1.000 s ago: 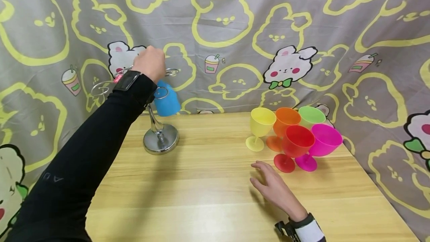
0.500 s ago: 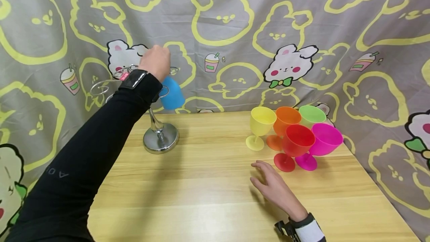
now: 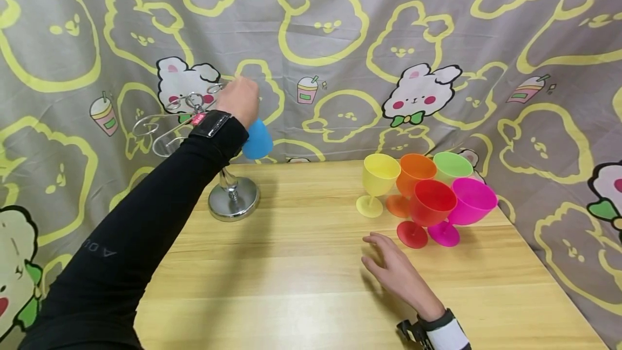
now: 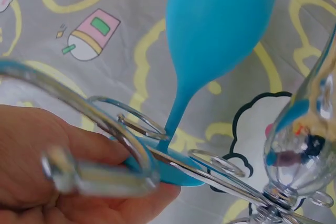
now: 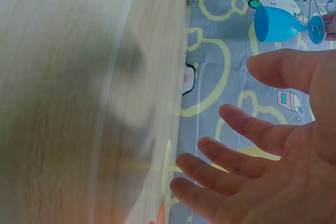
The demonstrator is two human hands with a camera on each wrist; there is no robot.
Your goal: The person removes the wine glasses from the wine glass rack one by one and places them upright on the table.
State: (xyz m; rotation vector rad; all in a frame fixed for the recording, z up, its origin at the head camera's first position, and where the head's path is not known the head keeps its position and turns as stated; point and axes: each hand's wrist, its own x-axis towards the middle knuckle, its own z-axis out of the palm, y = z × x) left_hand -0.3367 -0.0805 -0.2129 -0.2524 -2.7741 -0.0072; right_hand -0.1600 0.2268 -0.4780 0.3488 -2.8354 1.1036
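My left hand grips the foot of a blue plastic goblet, which hangs bowl down beside a chrome stemware rack. In the left wrist view, the goblet's thin stem runs among the rack's wire loops, and the fingers pinch the round foot from the side. The sleeve hides much of the rack's post in the head view. My right hand is held low over the table, fingers spread and holding nothing, near the red goblet.
Several upright goblets stand close together at right: yellow, orange, green and magenta, besides the red one. A patterned curtain hangs right behind the wooden table.
The left hand and blue goblet have shifted to the right, uncovering more wire loops on the rack's left. The right hand and standing goblets have stayed put.
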